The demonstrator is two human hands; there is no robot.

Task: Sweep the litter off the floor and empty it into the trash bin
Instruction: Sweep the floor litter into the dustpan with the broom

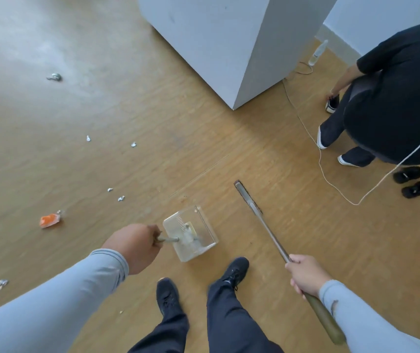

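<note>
On wooden floor, left hand (137, 247) grips clear dustpan (191, 234) handle, right hand (305, 275) grips broom (267, 225); litter scraps (121, 198) and orange wrapper (49, 220) lie at ten o'clock; best set pan flat, sweep litter toward it

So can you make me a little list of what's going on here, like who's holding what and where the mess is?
left hand: grips the handle of the clear dustpan
right hand: grips the broom handle
broom head: on the floor, right of the dustpan, apart from it
dustpan: looks empty
litter: orange wrapper and foil scraps lie scattered to the left, not yet swept
trash bin: not in view
also there: another person crouching at the right
</note>
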